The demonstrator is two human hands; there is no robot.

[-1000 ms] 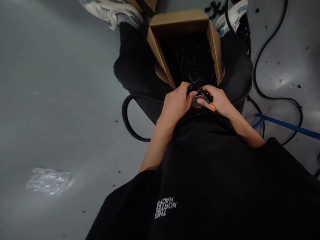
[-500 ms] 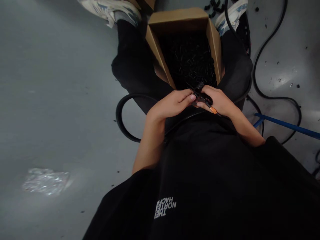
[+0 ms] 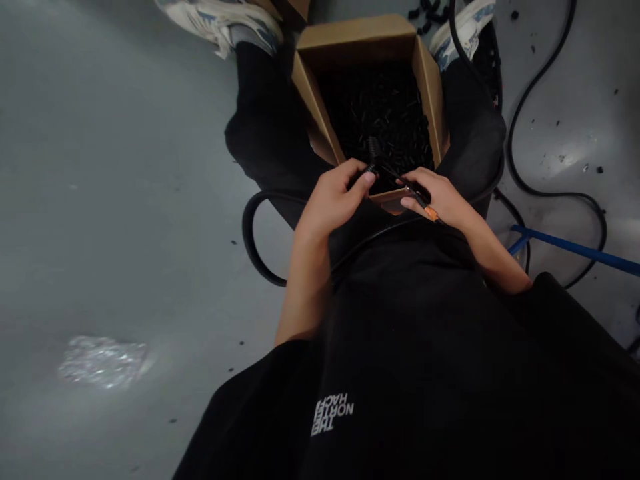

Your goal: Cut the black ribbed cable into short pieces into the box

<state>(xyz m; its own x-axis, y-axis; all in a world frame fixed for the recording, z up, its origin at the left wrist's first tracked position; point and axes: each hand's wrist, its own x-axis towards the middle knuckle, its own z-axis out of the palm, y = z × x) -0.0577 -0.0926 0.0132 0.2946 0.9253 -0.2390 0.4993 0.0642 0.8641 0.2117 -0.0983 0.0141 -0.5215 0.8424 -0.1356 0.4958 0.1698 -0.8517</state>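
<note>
Floor: grey painted concrete [image 3: 125, 267], smooth and faintly glossy, flecked with small black bits, with a pale patch of glare [image 3: 103, 361] at lower left. Items on it: a thick black cable [image 3: 543, 133] in loose curves at right, a second black loop [image 3: 253, 233] at left, and a blue metal bar [image 3: 575, 248] cut off by the right edge. Seated person's clothing: black trousers [image 3: 273, 133], white-and-blue sneakers [image 3: 220, 20], and a black sweatshirt [image 3: 400, 347] with white print [image 3: 333, 417], upside down in this view. Between the knees stands an open corrugated cardboard box [image 3: 355, 35], its flaps splayed, heaped with small black plastic pieces [image 3: 380, 113] whose exact shape is too dark to make out. Just above the near box wall, a slim black tool [image 3: 400, 180] with a ribbed end and an orange band [image 3: 431, 213] lies across both hands, which are close together. The left hand [image 3: 333, 200] curls around the ribbed end; the right hand [image 3: 440, 200] closes on the stem near the band. Fingers hide the middle, and black-on-black makes it impossible to tell whether this is one piece or two.
</note>
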